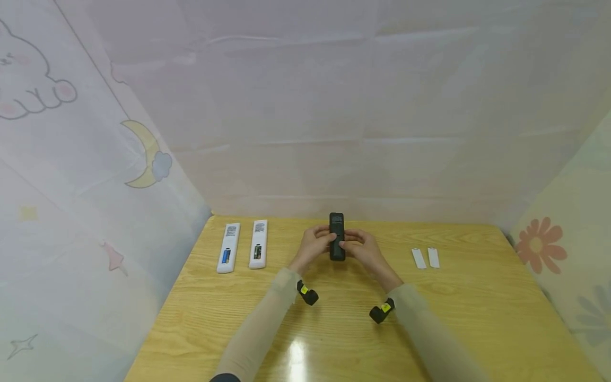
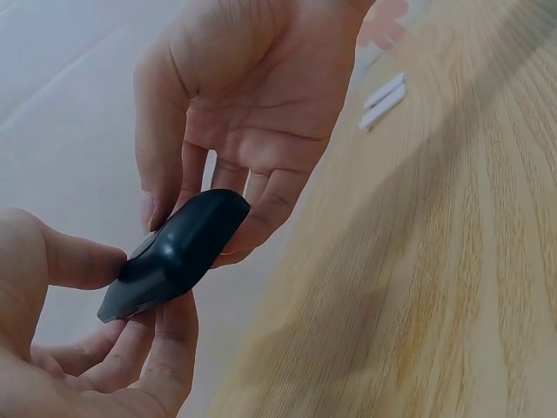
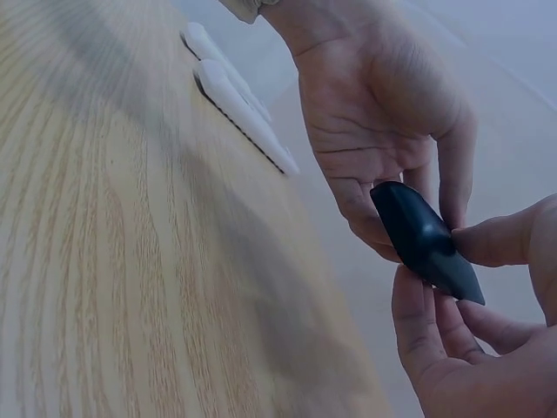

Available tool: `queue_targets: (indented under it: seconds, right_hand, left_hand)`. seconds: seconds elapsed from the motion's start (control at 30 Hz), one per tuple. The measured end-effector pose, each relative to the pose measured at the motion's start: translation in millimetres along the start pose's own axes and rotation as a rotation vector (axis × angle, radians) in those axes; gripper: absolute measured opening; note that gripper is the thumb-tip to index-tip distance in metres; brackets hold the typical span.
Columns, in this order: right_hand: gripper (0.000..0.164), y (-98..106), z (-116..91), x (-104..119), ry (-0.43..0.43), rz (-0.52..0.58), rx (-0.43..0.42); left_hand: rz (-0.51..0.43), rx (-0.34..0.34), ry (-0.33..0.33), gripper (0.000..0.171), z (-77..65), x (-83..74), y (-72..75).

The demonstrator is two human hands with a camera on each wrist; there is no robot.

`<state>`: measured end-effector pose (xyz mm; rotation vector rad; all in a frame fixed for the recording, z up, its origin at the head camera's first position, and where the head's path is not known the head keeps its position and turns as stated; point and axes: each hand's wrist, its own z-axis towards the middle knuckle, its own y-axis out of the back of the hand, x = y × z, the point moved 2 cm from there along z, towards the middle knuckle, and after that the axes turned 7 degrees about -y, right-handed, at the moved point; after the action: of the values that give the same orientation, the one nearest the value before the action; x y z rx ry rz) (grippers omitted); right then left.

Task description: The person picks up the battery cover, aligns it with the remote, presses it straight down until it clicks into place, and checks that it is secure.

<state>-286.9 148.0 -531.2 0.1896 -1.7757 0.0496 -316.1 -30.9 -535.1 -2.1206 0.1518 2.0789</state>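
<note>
A black remote control (image 1: 337,223) is held up above the far part of the table, its back toward the head camera. My left hand (image 1: 311,248) grips its left side, thumb on the back and fingers underneath. From the other side my right hand (image 1: 367,251) holds it in the same way. In the left wrist view the remote's dark end (image 2: 187,244) shows between both thumbs and fingers. The right wrist view shows the remote (image 3: 422,235) tilted, the left hand (image 3: 374,113) behind it. The lower edge of its back is partly covered by the thumbs.
Two white remotes, one (image 1: 229,239) farther left and one (image 1: 259,236) nearer, lie face down on the table (image 1: 205,313) with batteries showing in uncovered compartments. Two small white battery covers, one (image 1: 418,259) beside the other (image 1: 433,258), lie to the right. A cloth-like wall stands behind.
</note>
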Motion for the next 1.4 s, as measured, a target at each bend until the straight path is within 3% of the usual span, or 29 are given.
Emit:
queue_targets:
  seconds: [0.2, 0.47, 0.73, 1.03, 1.4]
  right_hand:
    - [0.057, -4.8, 5.5, -2.1, 0.017, -0.004, 0.003]
    - [0.056, -13.5, 9.9, -8.0, -0.007, -0.016, 0.003]
    - [0.055, -17.8, 11.0, -6.1, -0.012, -0.007, -0.008]
    - [0.058, -25.3, 14.5, -5.2, -0.014, -0.062, -0.012]
    - [0.055, -37.0, 22.7, -11.7, 0.0, -0.126, -0.043]
  left_hand:
    - [0.054, -0.025, 0.009, 0.048, -0.3, -2.3, 5.9]
    - [0.045, -0.026, 0.0, 0.046, -6.1, 1.0, 15.9]
    - [0.046, -0.042, 0.003, 0.049, -2.9, 3.5, 21.0]
    - [0.09, -0.045, 0.012, 0.049, -0.8, 4.1, 30.2]
    - [0.12, -0.042, 0.024, 0.047, 4.4, 15.7, 41.2]
